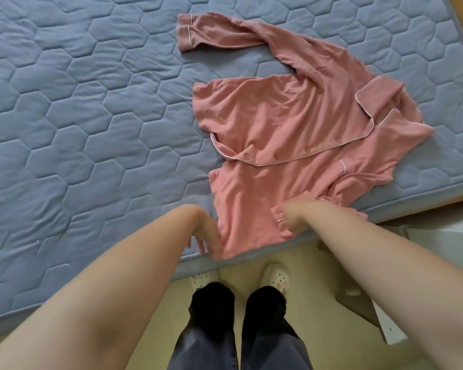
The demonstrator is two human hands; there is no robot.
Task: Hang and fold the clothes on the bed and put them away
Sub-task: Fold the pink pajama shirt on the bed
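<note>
The left hand (pixel 206 235) rests loose-fingered on the shirt (pixel 292 134) hem at 7 o'clock; the right hand (pixel 292 220) pinches a cuff (pixel 278 212) at 5. An uneven pull could slide the shirt off the bed (pixel 91 102).

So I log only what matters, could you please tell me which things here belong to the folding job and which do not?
Job: blue quilted bed, pink pyjama shirt, left hand touching its hem, right hand gripping its cuff.
Other: white clogs, white furniture piece.
</note>
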